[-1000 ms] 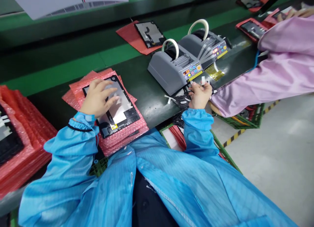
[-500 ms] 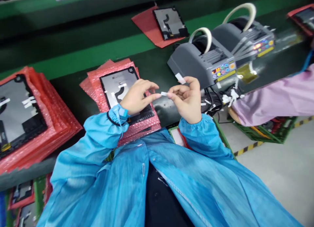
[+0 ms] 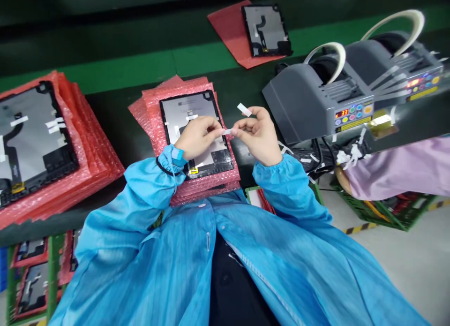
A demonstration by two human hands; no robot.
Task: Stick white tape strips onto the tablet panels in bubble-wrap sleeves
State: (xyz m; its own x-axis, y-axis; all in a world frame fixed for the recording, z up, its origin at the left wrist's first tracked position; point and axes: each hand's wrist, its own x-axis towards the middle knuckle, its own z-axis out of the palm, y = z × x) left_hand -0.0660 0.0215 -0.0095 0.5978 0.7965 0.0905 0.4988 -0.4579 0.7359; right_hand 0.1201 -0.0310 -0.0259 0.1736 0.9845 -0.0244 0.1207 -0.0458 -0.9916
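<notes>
A short strip of white tape (image 3: 227,132) is stretched between my two hands, pinched at one end by my left hand (image 3: 199,136) and at the other by my right hand (image 3: 256,134). A second white tape piece (image 3: 243,109) sticks to a raised finger of my right hand. Below my left hand lies a flat grey panel with a black frame (image 3: 220,163), several white tape pieces on it. Pink bubble-wrap sheets (image 3: 154,115) are stacked under this panel. My left hand covers part of the panel's middle.
Two grey tape dispensers (image 3: 298,105) with lit displays stand at the right. A pile of red bubble wrap (image 3: 94,147) topped by another panel (image 3: 35,129) is at the left. Farther back, a panel (image 3: 267,30) rests on a red sheet. A co-worker's pink sleeve (image 3: 404,169) reaches in at right.
The camera view has turned, so the dispensers appear farther right. My hands have shifted left over the panel's right edge, with the tape strip still between them.
</notes>
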